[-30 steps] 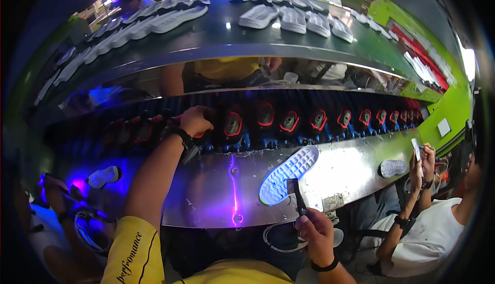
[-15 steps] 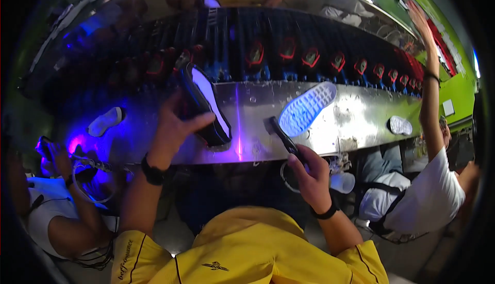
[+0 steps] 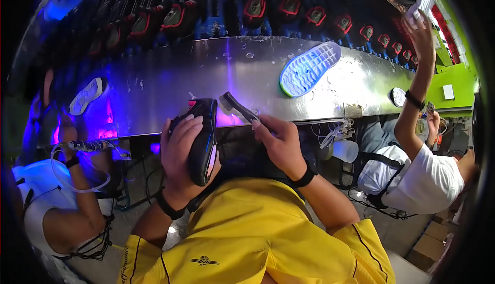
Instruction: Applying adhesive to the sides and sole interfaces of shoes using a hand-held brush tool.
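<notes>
My left hand (image 3: 179, 152) is wrapped round a black shoe upper (image 3: 204, 147), held in front of my body at the bench's near edge. Its toe tilts down toward me, and a pale strip shows along its underside. In my right hand (image 3: 282, 144) is a brush (image 3: 240, 107) with a dark handle, its bristle end pointing left toward the shoe upper but apart from it. Beyond the brush, a white and blue shoe sole (image 3: 310, 69) lies tread up on the metal bench (image 3: 175, 78).
A row of black shoe uppers with red-edged openings (image 3: 254, 10) stands along the far side. Another pale sole (image 3: 86, 96) lies at the left. Co-workers sit on both sides; the right one's raised hand (image 3: 420, 31) grips a sole. A white cup (image 3: 345, 150) hangs below the bench edge.
My left hand has brought the shoe upper down toward my body and turned it. My right hand with the brush has shifted left and up. The right co-worker's raised hand now holds a sole.
</notes>
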Demonstrator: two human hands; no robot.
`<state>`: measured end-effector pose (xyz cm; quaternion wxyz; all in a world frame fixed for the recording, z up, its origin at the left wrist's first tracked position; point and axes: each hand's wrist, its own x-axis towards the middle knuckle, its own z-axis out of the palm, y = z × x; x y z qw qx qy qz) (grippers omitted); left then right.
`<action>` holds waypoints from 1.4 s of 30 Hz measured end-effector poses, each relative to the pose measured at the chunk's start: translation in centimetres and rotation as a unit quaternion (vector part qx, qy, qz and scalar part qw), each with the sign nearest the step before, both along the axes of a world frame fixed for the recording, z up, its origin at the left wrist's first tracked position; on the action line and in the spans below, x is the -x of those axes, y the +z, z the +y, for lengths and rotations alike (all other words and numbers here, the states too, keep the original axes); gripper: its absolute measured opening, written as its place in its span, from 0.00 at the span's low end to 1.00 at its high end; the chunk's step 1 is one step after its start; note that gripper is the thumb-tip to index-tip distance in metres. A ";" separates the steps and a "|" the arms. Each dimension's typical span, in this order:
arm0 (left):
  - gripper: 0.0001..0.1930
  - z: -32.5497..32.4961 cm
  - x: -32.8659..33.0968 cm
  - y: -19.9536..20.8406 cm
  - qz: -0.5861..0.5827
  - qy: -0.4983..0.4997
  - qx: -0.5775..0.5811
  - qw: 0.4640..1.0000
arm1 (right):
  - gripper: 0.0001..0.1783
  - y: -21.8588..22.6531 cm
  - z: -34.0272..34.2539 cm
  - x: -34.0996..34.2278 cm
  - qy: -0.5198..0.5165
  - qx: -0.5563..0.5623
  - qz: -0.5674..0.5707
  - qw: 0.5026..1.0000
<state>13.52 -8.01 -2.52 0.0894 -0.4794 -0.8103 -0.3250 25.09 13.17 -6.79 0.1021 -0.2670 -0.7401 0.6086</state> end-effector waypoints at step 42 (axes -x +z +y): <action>0.31 7.1 0.0 3.3 0.015 0.078 0.009 0.997 | 0.10 8.0 0.6 -5.6 0.019 -0.071 0.132 0.988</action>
